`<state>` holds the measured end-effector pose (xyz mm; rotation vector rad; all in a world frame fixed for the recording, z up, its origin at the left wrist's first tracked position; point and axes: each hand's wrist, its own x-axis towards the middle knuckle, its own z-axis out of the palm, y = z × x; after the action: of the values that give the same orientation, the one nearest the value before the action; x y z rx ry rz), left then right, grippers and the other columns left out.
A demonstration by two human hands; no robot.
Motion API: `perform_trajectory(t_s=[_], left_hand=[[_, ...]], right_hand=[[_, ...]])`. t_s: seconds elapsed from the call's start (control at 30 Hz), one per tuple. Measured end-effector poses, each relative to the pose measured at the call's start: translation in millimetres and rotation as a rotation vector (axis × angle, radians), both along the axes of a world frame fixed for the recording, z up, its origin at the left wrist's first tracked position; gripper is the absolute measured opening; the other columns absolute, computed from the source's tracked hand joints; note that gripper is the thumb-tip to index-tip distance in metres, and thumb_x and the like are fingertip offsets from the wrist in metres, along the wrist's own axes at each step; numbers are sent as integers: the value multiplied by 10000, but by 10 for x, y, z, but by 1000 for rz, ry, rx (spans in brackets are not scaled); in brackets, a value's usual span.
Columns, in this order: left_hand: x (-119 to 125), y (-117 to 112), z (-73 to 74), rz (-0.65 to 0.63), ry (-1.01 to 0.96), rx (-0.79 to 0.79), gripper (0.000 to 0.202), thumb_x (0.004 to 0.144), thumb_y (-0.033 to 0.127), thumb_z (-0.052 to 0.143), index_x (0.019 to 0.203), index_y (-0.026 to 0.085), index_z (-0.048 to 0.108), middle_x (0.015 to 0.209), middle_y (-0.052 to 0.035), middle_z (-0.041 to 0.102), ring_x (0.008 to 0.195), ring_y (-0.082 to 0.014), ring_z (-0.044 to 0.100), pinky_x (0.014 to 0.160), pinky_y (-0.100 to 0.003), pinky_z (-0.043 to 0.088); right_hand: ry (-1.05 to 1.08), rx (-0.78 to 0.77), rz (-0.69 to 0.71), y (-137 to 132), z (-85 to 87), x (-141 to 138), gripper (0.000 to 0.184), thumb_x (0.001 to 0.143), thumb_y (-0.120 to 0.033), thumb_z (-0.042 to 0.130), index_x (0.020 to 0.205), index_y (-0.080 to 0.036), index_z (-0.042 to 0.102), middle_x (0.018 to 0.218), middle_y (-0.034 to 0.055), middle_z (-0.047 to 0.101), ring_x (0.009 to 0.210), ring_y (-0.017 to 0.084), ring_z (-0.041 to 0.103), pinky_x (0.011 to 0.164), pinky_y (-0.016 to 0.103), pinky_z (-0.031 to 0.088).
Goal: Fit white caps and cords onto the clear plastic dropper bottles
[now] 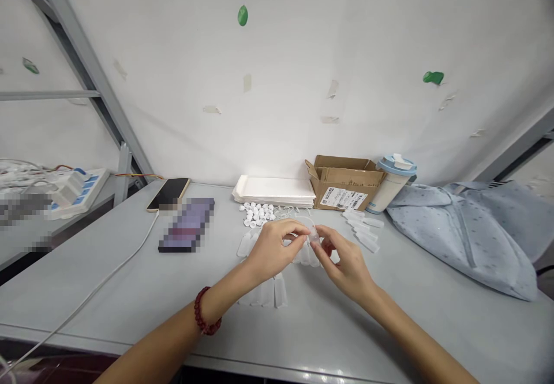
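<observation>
My right hand (pixel 348 263) pinches a small translucent plastic tube (pixel 314 238) between thumb and fingers. Close against its top, the thumb and index finger of my left hand (pixel 274 248) are pressed together. What they grip is too small to make out. A thin pale loop (pixel 305 218) arches just above these fingertips. Under and around my hands lie translucent flat tubes, some near my left wrist (pixel 280 290) and others to the right (pixel 367 237). Behind my left hand is a heap of small white caps (pixel 255 214), with thin clear strips (pixel 285 211) beside it.
Against the wall stand a stack of white trays (pixel 277 190), an open cardboard box (pixel 346 179) and a lidded cup (pixel 392 185). Blue patterned cloth (pixel 463 234) covers the right side. A phone (pixel 169 192), its white cable (pixel 112 271) and a blurred dark device (pixel 186 225) lie left.
</observation>
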<state>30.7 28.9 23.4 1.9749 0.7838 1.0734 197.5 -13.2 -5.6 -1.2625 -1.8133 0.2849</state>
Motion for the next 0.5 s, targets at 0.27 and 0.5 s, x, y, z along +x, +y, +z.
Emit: perform_trajectory(t_s=[0.27,0.5], left_hand=[[-12,0,24,55,9,-19,138,795,228,562,896,188,646,936,-37,657,874,-163,603,721,-263,525],[2,-39,-9,-71,72,354,435,692,303,710,1081,198,546,1146,-79,572,1078,-235,496,911,-393,431]], right_hand=[[746,-560,288,-10,249,19,293,832,-375,515,1039,-179,583,898,76,605,641,131,473,550,248,405],[862,-681,399,-11,227,-47,202,834,-330,493,909,-182,607,887,63,579,681,135,505,639,261,435]])
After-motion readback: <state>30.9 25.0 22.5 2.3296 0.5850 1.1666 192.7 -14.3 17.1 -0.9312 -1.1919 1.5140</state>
